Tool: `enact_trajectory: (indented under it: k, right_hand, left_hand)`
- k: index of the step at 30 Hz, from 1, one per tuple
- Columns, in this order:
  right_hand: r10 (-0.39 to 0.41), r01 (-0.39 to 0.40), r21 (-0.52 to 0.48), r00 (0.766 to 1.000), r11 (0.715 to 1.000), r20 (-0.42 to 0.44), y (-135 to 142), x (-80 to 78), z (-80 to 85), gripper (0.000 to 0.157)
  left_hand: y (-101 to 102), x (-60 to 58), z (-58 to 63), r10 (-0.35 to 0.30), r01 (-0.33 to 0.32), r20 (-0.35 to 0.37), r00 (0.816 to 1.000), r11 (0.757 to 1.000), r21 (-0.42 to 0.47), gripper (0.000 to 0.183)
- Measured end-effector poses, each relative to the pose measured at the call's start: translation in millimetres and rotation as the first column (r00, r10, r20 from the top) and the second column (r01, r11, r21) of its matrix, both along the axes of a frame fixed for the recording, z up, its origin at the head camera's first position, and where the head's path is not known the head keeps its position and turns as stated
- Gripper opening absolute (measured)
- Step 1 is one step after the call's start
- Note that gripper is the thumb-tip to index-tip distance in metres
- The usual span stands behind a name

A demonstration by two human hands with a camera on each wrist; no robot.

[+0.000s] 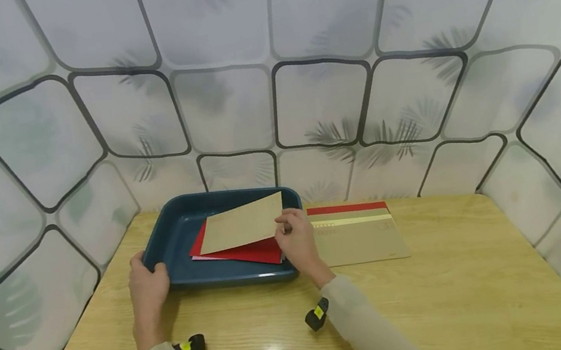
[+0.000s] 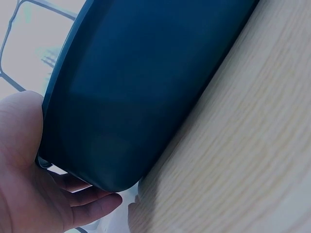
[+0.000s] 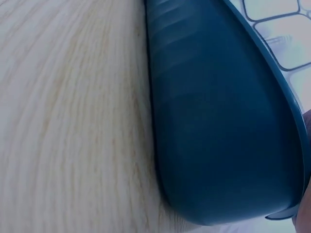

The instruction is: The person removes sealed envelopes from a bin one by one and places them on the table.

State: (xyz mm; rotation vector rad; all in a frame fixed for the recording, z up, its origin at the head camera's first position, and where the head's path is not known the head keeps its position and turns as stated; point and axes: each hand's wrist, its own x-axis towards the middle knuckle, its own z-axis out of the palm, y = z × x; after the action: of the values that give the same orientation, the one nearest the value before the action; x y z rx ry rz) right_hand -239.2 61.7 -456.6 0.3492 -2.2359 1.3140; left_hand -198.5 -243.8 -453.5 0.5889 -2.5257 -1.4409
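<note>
A blue plastic tray (image 1: 268, 275) stands on the wooden table. My left hand (image 1: 147, 284) grips its left end, thumb over the rim and fingers around the outside, as the left wrist view also shows. With thumb and fingers, my right hand (image 1: 298, 239) pinches the right edge of a tan envelope (image 1: 241, 224), which is tilted up above the others in the tray. Beneath it lie a red envelope (image 1: 259, 253) and a pale pink edge. In the right wrist view the tray's outer wall (image 3: 218, 126) fills the middle, and only a sliver of the hand shows.
Right of the tray, a fanned stack of envelopes lies on the table (image 1: 456, 294): a tan envelope (image 1: 361, 241) in front, with yellow, tan and red edges showing behind. A patterned wall (image 1: 227, 110) closes off the back and sides. Each wrist wears a black strap.
</note>
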Motion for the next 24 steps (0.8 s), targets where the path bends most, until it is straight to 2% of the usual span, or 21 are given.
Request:
enact_trajectory:
  k: [3, 7, 14, 18, 24]
  right_hand:
    - [0.009, -0.009, -0.027, 1.000, 1.000, 0.011, 1.9, -1.1, 0.1, 0.022]
    - [0.038, -0.039, 0.004, 0.998, 0.999, 0.055, 5.3, -2.5, 0.5, 0.024]
    - [0.139, -0.147, 0.041, 0.977, 0.988, 0.162, 7.3, -2.3, 1.5, 0.024]
    - [0.163, -0.174, 0.064, 0.976, 0.983, 0.147, 6.0, -1.9, 0.9, 0.023]
    - [0.164, -0.169, 0.060, 0.983, 0.984, 0.080, 5.3, -1.6, 0.5, 0.023]
  left_hand:
    - [0.0, 0.0, -0.3, -0.003, 0.003, 0.007, 1.000, 1.000, 0.003, 0.062]
    - [-0.3, 0.7, -1.1, 0.005, -0.005, -0.002, 1.000, 1.000, -0.001, 0.061]
    - [-0.7, 0.5, -1.5, -0.001, 0.001, 0.002, 1.000, 1.000, 0.005, 0.062]
    - [-0.4, 1.6, -1.6, 0.005, -0.005, -0.002, 1.000, 1.000, 0.003, 0.061]
    - [-0.8, 0.7, -2.3, 0.006, -0.006, -0.004, 1.000, 1.000, -0.002, 0.062]
